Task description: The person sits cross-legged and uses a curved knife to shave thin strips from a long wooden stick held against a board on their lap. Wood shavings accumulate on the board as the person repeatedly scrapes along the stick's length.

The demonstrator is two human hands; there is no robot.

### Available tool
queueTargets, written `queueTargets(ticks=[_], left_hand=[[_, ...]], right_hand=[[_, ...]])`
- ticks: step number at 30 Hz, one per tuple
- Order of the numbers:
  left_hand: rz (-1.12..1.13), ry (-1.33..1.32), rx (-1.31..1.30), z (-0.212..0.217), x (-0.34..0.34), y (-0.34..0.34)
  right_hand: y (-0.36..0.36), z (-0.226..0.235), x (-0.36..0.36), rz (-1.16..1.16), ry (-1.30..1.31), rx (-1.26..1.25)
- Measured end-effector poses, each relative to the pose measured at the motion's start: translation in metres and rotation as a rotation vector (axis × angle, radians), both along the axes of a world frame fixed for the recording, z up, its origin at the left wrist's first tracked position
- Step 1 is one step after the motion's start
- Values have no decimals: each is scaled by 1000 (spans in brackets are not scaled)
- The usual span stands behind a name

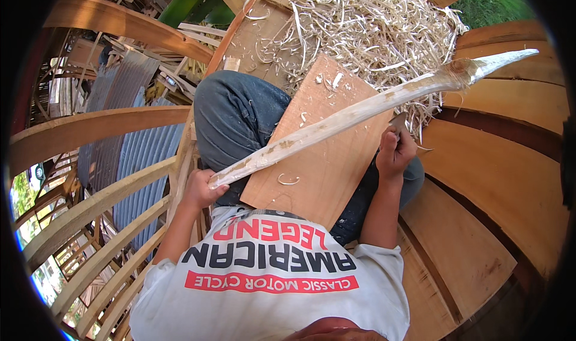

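Note:
My left hand (204, 188) is closed round the lower end of a long, pale, peeled wooden branch (336, 120). The branch slants up to the right across my lap, with a brown knot near its pointed far end. Beneath it, a flat wooden board (321, 155) rests over my legs, with a few curled shavings on it. My right hand (396, 152) is a fist just below the branch, near the board's right edge. It grips a knife whose grey blade (398, 122) shows above the fingers; the handle is hidden in my fist.
A heap of thin wood shavings (372, 26) covers the planked floor ahead. Curved wooden ribs (102, 206) rise at my left, with corrugated metal sheets (141, 173) beyond them. Wide planks (498, 179) curve along my right side. My bent knees (231, 107) flank the board.

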State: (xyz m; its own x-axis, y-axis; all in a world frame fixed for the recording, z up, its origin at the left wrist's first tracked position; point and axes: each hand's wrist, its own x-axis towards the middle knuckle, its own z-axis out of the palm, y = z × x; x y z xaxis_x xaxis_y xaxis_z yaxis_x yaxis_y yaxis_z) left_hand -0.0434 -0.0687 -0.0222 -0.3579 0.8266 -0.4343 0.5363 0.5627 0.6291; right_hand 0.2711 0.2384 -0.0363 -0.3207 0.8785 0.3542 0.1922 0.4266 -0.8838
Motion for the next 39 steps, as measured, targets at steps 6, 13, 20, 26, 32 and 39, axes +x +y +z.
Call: queueTargets(ticks=[6, 13, 20, 26, 32, 39], left_hand=[[-18, 28, 29, -7, 0, -2], [-31, 174, 133, -8, 19, -2], [9, 156, 158, -14, 24, -6], [33, 184, 189, -16, 25, -6], [38, 169, 196, -18, 24, -5], [72, 107, 155, -10, 27, 0]], right_hand=[[-41, 13, -9, 164, -439, 59], [-55, 35, -28, -96, -739, 39], [-31, 33, -41, -155, -865, 172], [-3, 29, -45, -198, -853, 217], [63, 26, -20, -518, -761, 142], [69, 37, -26, -526, -846, 156]])
